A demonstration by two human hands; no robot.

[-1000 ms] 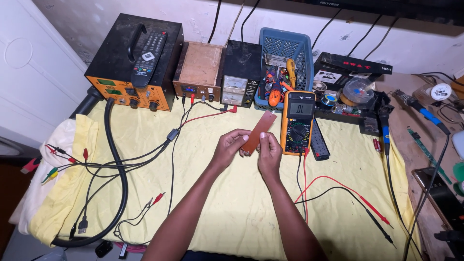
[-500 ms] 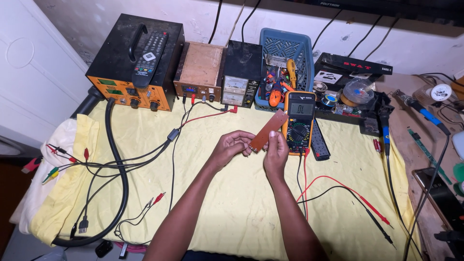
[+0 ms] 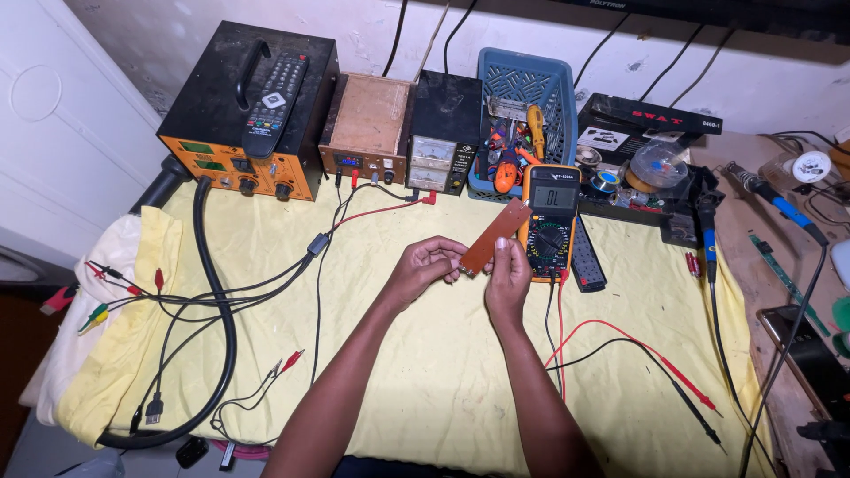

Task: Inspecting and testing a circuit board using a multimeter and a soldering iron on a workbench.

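My right hand (image 3: pixel 507 279) pinches the lower end of a narrow brown circuit board (image 3: pixel 491 235), which slants up to the right above the yellow cloth (image 3: pixel 425 372). My left hand (image 3: pixel 428 265) curls beside the board's lower end, fingertips touching it. Just right of the board lies an orange multimeter (image 3: pixel 549 221), with its red and black probe leads (image 3: pixel 637 363) trailing across the cloth to the right.
At the back stand an orange-fronted black station (image 3: pixel 243 115) with a remote control (image 3: pixel 274 93) on top, a wooden box unit (image 3: pixel 367 128), a black power supply (image 3: pixel 440 133) and a blue basket (image 3: pixel 522 111) of tools. Cables and clip leads (image 3: pixel 221 292) sprawl left. A soldering iron (image 3: pixel 770 190) lies right.
The board has tipped from nearly flat to slanting up to the right. My left hand has slid to its lower end while the right keeps its grip.
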